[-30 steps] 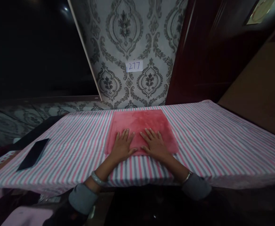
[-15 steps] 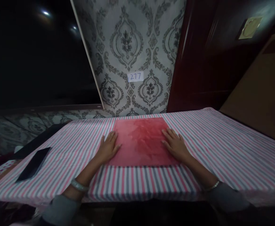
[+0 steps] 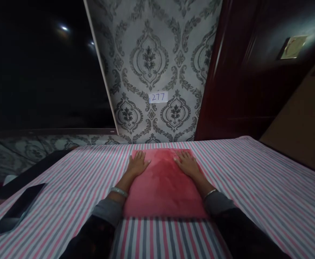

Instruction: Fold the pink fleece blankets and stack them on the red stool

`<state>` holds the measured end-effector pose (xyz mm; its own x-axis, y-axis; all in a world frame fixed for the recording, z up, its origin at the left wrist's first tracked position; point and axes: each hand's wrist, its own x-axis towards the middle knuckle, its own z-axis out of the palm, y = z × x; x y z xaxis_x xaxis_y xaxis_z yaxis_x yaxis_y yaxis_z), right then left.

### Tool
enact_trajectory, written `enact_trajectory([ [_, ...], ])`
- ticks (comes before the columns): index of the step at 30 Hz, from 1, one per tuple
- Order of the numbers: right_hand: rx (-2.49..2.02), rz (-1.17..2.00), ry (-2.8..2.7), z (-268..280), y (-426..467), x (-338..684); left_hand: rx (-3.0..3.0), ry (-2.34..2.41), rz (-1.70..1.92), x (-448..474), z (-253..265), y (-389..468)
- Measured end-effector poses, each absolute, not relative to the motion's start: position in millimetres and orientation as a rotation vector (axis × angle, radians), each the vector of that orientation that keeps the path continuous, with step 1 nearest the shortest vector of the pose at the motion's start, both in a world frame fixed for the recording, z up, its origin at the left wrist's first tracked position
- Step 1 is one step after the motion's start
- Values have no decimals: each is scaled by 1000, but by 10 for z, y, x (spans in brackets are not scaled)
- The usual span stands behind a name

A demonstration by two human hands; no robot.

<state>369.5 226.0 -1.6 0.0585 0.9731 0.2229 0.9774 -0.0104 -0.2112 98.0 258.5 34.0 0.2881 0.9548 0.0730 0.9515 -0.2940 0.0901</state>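
A red-pink cloth (image 3: 164,194), roughly rectangular, lies flat on a striped tablecloth (image 3: 87,183). Its middle and right look darker red than its left side. My left hand (image 3: 137,163) rests flat on the cloth's far left part, fingers spread and pointing away from me. On the far right part lies my right hand (image 3: 186,163), also flat with its fingers apart. Both palms face down and neither hand grips anything. The cloth's side edges are partly hidden under my forearms.
A dark phone (image 3: 16,212) lies on the tablecloth at the left. Behind the table are a large black screen (image 3: 44,72), patterned wallpaper with a paper label (image 3: 158,97) reading 277, and a dark red panel (image 3: 238,82). A brown board (image 3: 303,122) leans at the right.
Both hands have slid over the cloth toward its far edge and closer together. The camera view has shifted, so the cloth's near edge appears lower.
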Motion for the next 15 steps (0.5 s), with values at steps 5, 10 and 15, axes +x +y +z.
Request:
enact_trajectory([
  [5, -2042, -3, -1956, -73, 2263, 3733, 2404, 1801, 156, 912, 295, 2642],
  [10, -2114, 109, -1798, -41, 2230, 3747, 2371, 1856, 242, 904, 285, 2645],
  [15, -2121, 197, -1595, -51, 2236, 3838, 2249, 1994, 363, 889, 234, 2665],
])
